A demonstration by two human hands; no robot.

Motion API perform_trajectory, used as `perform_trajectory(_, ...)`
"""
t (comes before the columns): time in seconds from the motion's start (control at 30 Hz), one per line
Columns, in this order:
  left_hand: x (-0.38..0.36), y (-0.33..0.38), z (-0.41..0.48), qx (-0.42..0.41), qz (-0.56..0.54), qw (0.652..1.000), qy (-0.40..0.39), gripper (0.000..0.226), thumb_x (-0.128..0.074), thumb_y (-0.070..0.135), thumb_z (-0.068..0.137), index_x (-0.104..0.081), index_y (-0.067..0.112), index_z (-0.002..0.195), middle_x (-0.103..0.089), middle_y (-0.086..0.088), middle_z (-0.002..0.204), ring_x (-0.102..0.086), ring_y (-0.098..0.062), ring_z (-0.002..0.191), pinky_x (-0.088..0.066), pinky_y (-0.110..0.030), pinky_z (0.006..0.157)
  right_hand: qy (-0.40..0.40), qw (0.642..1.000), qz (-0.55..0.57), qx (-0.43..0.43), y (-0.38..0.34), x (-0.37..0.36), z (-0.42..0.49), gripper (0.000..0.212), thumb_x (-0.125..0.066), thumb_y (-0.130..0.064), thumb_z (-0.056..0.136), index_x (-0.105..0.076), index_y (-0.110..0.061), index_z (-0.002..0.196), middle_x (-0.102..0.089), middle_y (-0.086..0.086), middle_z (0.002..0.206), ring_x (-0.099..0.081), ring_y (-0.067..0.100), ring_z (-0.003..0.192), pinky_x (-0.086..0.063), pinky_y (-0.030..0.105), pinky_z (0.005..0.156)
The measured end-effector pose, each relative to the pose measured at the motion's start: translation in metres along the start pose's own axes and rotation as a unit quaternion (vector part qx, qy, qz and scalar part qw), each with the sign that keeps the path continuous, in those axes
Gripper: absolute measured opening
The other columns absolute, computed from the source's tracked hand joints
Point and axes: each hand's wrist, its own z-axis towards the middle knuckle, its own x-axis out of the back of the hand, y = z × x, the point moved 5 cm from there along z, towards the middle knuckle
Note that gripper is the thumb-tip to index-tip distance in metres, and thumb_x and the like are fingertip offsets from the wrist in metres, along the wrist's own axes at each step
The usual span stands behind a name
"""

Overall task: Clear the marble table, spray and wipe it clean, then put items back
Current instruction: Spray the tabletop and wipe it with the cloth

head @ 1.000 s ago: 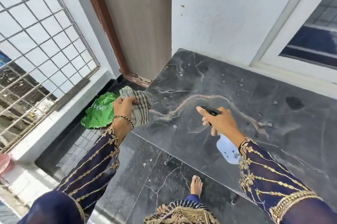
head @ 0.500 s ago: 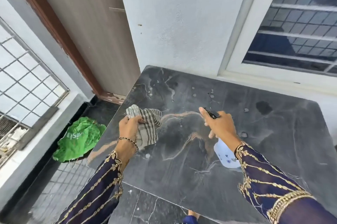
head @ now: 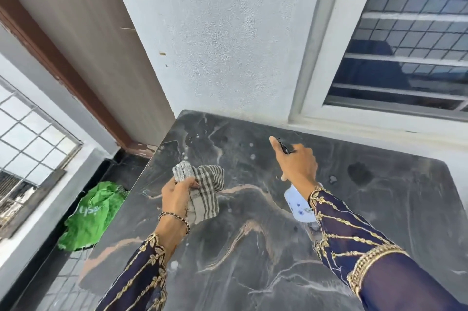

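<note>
The dark marble table [head: 379, 222] with tan and white veins fills the lower right of the head view and carries scattered white droplets. My left hand [head: 177, 191] grips a bunched grey-and-white striped cloth [head: 205, 189] just above the table's left part. My right hand [head: 296, 166] holds a pale blue spray bottle [head: 297, 205] by its black trigger head, forefinger stretched forward, nozzle aimed at the table's far side. Most of the bottle is hidden behind my wrist and sleeve.
A green plastic bag [head: 88, 217] lies on the floor left of the table. A white wall, a brown-framed door [head: 83, 62] and a window [head: 405, 44] stand behind the table. A metal grille [head: 27, 138] closes the left side.
The view has swung up and right, so the table now sits lower and more central. Both hands have moved forward over the table, the cloth now above the marble instead of beside its edge.
</note>
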Motion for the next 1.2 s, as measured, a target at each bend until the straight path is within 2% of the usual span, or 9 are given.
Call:
perform_trajectory(0.1,-0.016,-0.005,0.003,0.012,-0.008,1.0,-0.012,0.012,-0.054,-0.005,0.083,-0.061,0.004,0.078,-0.064,-0.017,0.081,-0.063,-0.028,0.078,-0.056,-0.036,0.07,0.031,0.999,0.032,-0.03,0.022,0.015,0.011,0.085,-0.035,-0.091,0.08,-0.066,-0.014,0.063,-0.063,0.006,0.044,-0.067,0.015,0.046,-0.06,0.037,0.073)
perform_trajectory(0.2,-0.032,-0.007,-0.002,0.009,-0.005,1.0,-0.022,0.014,-0.053,-0.006,0.083,-0.058,0.004,0.075,-0.061,-0.014,0.078,-0.06,-0.026,0.072,-0.055,-0.03,0.062,0.055,0.994,0.059,-0.075,0.048,0.035,0.016,0.095,-0.032,-0.099,0.072,-0.067,-0.011,0.071,-0.069,0.003,0.051,-0.068,0.018,0.041,-0.06,0.039,0.075)
perform_trajectory(0.4,-0.051,-0.007,-0.018,0.012,-0.004,0.999,-0.048,0.012,-0.052,-0.006,0.085,-0.06,0.002,0.081,-0.064,-0.014,0.075,-0.062,-0.023,0.064,-0.056,-0.024,0.048,0.125,0.983,0.034,-0.128,0.092,0.083,0.006,0.084,-0.04,-0.092,0.077,-0.058,-0.011,0.086,-0.064,0.008,0.088,-0.066,0.035,0.082,-0.047,0.037,0.076)
perform_trajectory(0.57,-0.053,-0.006,-0.032,0.01,-0.001,0.997,-0.071,0.014,-0.053,-0.004,0.086,-0.061,0.005,0.079,-0.065,-0.013,0.074,-0.063,-0.023,0.064,-0.056,-0.026,0.052,0.11,0.981,0.048,-0.151,0.126,0.108,-0.017,0.092,-0.036,-0.094,0.076,-0.071,-0.009,0.085,-0.071,0.004,0.057,-0.071,0.022,0.052,-0.06,0.043,0.079)
perform_trajectory(0.63,-0.048,-0.006,-0.039,0.006,-0.003,0.997,-0.077,0.016,-0.052,-0.005,0.084,-0.059,0.006,0.075,-0.062,-0.012,0.071,-0.061,-0.023,0.061,-0.055,-0.024,0.047,0.121,0.979,0.057,-0.155,0.135,0.115,-0.034,0.094,-0.036,-0.095,0.075,-0.073,-0.008,0.083,-0.073,0.002,0.06,-0.071,0.022,0.052,-0.06,0.042,0.078)
perform_trajectory(0.77,-0.03,-0.006,-0.054,-0.003,-0.002,0.997,-0.082,0.018,-0.052,-0.006,0.082,-0.056,0.007,0.071,-0.058,-0.01,0.068,-0.058,-0.022,0.058,-0.051,-0.02,0.041,0.13,0.977,0.004,-0.168,0.145,0.126,-0.072,0.1,-0.033,-0.097,0.073,-0.07,-0.007,0.094,-0.074,0.011,0.089,-0.071,0.032,0.086,-0.052,0.045,0.091)
perform_trajectory(0.9,-0.002,-0.006,-0.07,-0.011,-0.008,0.996,-0.085,0.019,-0.052,-0.004,0.083,-0.056,0.009,0.071,-0.059,-0.009,0.069,-0.058,-0.021,0.06,-0.051,-0.019,0.042,0.115,0.978,0.045,-0.168,0.15,0.126,-0.112,0.091,-0.042,-0.096,0.073,-0.071,-0.01,0.087,-0.073,-0.002,0.058,-0.071,0.018,0.047,-0.061,0.042,0.08)
perform_trajectory(1.0,0.027,-0.009,-0.086,-0.011,-0.014,0.997,-0.074,0.017,-0.053,-0.004,0.083,-0.056,0.01,0.072,-0.059,-0.008,0.068,-0.058,-0.021,0.058,-0.051,-0.02,0.04,0.079,0.986,0.035,-0.14,0.147,0.116,-0.148,0.09,-0.043,-0.096,0.071,-0.072,-0.011,0.078,-0.07,0.0,0.049,-0.07,0.018,0.045,-0.061,0.042,0.077)
perform_trajectory(1.2,0.081,-0.024,-0.115,-0.013,-0.012,0.998,-0.057,0.021,-0.054,-0.004,0.082,-0.055,0.01,0.067,-0.06,-0.007,0.069,-0.063,-0.016,0.055,-0.051,-0.02,0.045,0.071,0.988,0.0,-0.139,0.136,0.099,-0.217,0.097,-0.04,-0.099,0.067,-0.07,-0.011,0.093,-0.07,0.011,0.095,-0.07,0.031,0.077,-0.055,0.04,0.08)
